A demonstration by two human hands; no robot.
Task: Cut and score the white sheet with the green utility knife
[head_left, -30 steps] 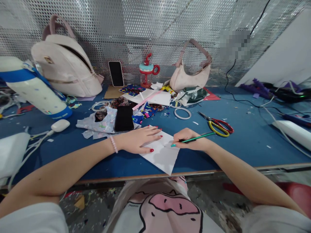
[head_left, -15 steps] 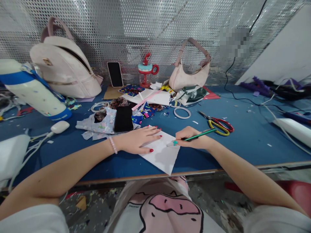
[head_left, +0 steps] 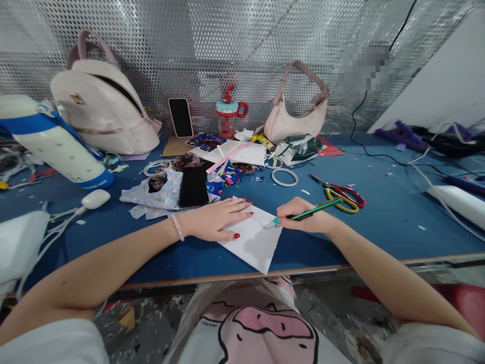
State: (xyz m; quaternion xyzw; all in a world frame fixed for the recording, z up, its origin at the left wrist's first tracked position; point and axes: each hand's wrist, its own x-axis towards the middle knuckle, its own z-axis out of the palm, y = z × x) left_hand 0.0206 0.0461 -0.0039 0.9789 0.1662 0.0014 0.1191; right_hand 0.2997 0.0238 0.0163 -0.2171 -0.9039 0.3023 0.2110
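My left hand (head_left: 210,220) lies flat with fingers spread on a sheet of white paper (head_left: 261,253), pressing it to the table near the front edge. My right hand (head_left: 303,216) is closed at the sheet's right side. A green pencil (head_left: 320,207) is held in it, slanting up to the right. At its fingertips a small white-and-teal piece (head_left: 270,224), which looks like an eraser, points at the paper. A black phone (head_left: 193,187) rests on patterned fabric (head_left: 162,194) just beyond my left hand. Scissors (head_left: 343,197) with red and yellow handles lie right of my right hand.
At the back stand a pale backpack (head_left: 102,111), an upright phone (head_left: 181,117), a red-handled cup (head_left: 227,114) and a handbag (head_left: 299,119). A bottle (head_left: 56,146) leans at left. White rings (head_left: 285,177), scraps and cables lie on the blue table (head_left: 382,217).
My right hand has shifted slightly right over the paper, with the pencil and the white-and-teal piece in it. My left hand stays on the sheet. The whole view has moved a little.
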